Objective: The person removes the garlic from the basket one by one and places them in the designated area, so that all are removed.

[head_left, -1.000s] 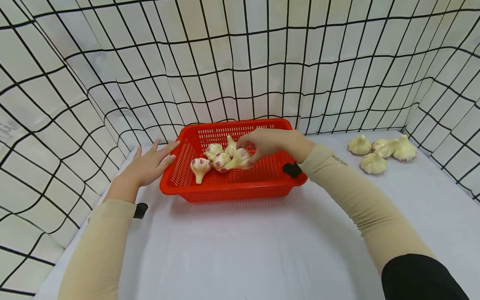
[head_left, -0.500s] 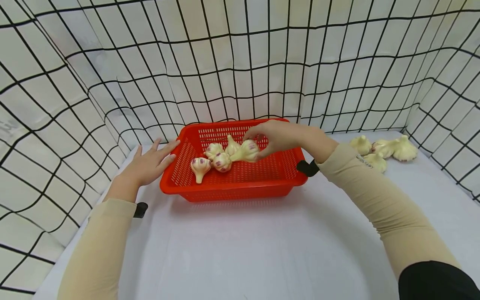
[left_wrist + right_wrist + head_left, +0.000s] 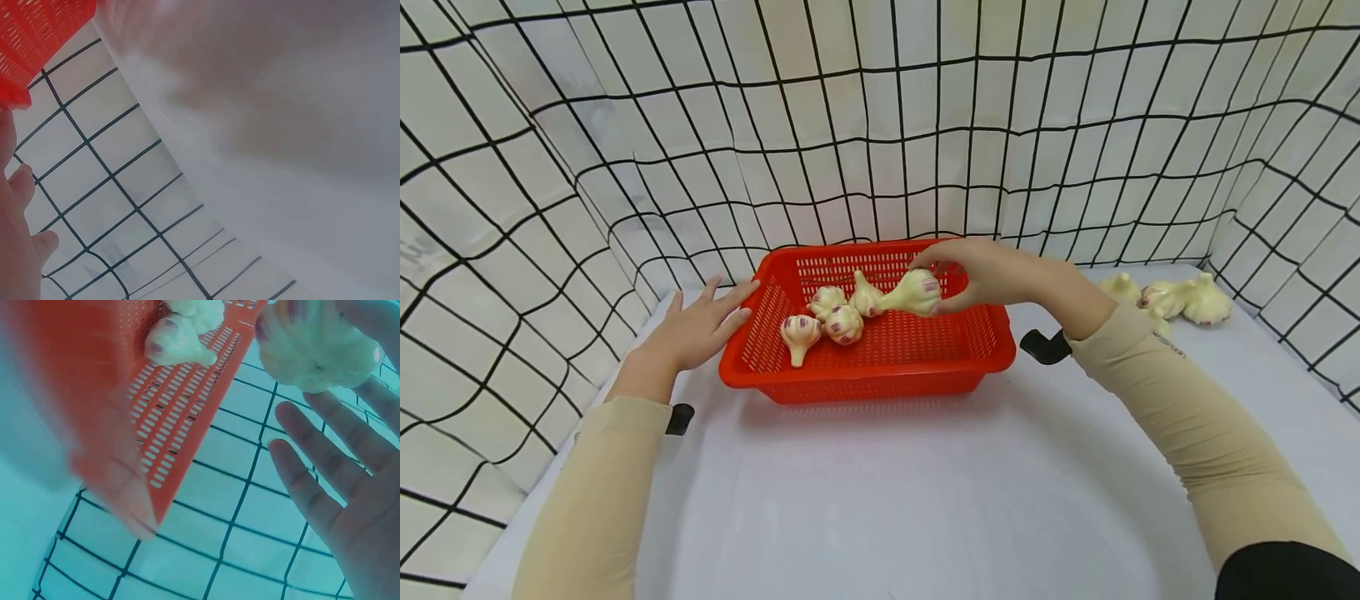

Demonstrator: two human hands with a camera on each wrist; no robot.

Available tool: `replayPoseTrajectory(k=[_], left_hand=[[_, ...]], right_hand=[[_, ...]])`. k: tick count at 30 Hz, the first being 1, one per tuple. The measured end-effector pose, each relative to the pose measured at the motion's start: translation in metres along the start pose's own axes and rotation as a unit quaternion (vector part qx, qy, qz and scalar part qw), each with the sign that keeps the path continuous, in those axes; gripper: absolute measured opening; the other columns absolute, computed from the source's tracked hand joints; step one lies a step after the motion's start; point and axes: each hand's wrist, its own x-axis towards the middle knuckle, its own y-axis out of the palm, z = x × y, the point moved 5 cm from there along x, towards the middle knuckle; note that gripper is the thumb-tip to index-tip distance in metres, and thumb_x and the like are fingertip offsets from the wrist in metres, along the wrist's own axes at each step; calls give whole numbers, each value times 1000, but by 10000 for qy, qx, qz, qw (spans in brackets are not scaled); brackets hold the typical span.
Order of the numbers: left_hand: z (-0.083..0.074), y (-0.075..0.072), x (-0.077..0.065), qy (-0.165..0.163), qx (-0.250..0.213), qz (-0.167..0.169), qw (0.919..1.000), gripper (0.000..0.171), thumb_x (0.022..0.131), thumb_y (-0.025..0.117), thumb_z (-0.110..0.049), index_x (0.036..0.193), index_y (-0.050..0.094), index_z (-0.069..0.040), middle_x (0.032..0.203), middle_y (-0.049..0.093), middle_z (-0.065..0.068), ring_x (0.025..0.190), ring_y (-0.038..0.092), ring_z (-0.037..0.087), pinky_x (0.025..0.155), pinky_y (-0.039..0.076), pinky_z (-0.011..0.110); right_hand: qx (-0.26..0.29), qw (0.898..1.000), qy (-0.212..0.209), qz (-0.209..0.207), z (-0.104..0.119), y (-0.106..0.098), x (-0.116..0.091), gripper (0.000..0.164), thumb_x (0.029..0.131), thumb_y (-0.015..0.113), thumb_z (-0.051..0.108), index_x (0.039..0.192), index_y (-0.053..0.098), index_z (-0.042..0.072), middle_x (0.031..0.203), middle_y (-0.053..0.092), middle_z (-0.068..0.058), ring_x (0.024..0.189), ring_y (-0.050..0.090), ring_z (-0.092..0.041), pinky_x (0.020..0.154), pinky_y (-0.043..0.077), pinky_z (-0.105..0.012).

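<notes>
A red perforated basket (image 3: 872,383) stands on the white surface with several purple-streaked garlic bulbs (image 3: 844,325) in its left half. In the head view my right hand (image 3: 992,271) pinches another garlic bulb (image 3: 919,292) over the basket's right half, its stem pointing left. The right wrist view shows that held bulb between thumb and fingers, with the lower fingers spread clear of it. My left hand (image 3: 696,332) has its fingers extended, their tips at the basket's left rim. Only part of the left hand shows in the left wrist view.
Several paler garlic bulbs (image 3: 1202,300) lie on the white tabletop (image 3: 865,500) at the back right, partly hidden by the right forearm. A black grid net (image 3: 880,150) over white walls encloses the back and both sides.
My right hand has moved to the right with the garlic bulb, away from the others in the basket. The left hand has stayed at the rim.
</notes>
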Motion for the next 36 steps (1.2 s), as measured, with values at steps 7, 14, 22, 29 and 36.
replayPoseTrajectory(k=[7,14,22,29,36], left_hand=[[-1,-3,-1,-1,-22,34,10000,70,108,24,-59,166,14,-22,164,24,26,153,-3,49,112,-13,74],[-2,-3,0,-1,-49,-39,10000,69,108,26,-58,166,15,-22,164,26,25,153,-2,49,113,-12,74],[-1,-2,-1,-29,-69,24,10000,70,107,25,-59,166,14,-22,164,25,25,153,-3,49,112,-12,74],[0,-1,-1,-22,-91,27,10000,69,108,24,-58,166,14,-22,164,24,26,153,-2,49,112,-11,75],[-2,-2,-1,-28,-74,34,10000,69,108,24,-57,166,14,-22,164,24,26,153,-3,49,112,-12,74]], right_hand=[[272,9980,-79,-562,-7,-3,-18,60,86,86,20,140,62,10,135,62,-3,124,55,-24,102,49,-47],[656,9921,-206,-1045,-4,-4,-35,60,84,86,14,138,60,8,127,63,-2,116,59,-20,95,53,-44],[1073,9843,-264,-1373,-12,2,-52,57,85,83,8,137,59,6,129,62,-6,117,61,-26,101,51,-51],[1254,9761,-283,-1752,-31,8,-72,59,84,83,2,138,57,4,125,63,-8,116,62,-29,99,53,-49],[1225,9670,-434,-2193,-41,8,-90,61,82,83,-3,137,58,3,127,62,-10,112,63,-26,96,53,-23]])
